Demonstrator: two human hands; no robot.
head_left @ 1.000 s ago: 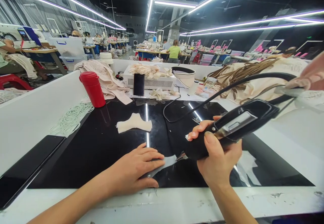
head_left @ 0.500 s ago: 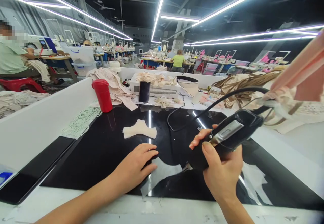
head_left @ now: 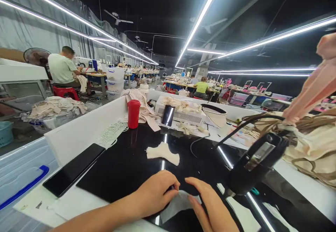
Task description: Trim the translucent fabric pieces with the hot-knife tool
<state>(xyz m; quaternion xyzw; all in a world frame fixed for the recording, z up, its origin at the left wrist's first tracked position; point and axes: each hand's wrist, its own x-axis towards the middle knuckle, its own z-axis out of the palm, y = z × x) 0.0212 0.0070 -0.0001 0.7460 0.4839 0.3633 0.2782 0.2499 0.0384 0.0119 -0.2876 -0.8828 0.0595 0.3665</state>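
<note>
A thin white piece of cloth (head_left: 178,204) lies flat on the shiny black table (head_left: 123,165), close to the near edge. The left hand (head_left: 157,193) curls its fingers down and pinches the cloth's left side. The right hand (head_left: 210,207) is flat and loosely open, with its fingertips touching the cloth's right side. Just to the right, a black tool (head_left: 252,162) with a cord hangs over the table. Farther back lie a small cream cloth piece (head_left: 162,153) and a red cup (head_left: 133,113).

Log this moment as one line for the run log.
left hand: pinching white fabric piece | right hand: on same piece | black corded tool: unheld, right of hands | surface: black tabletop
</note>
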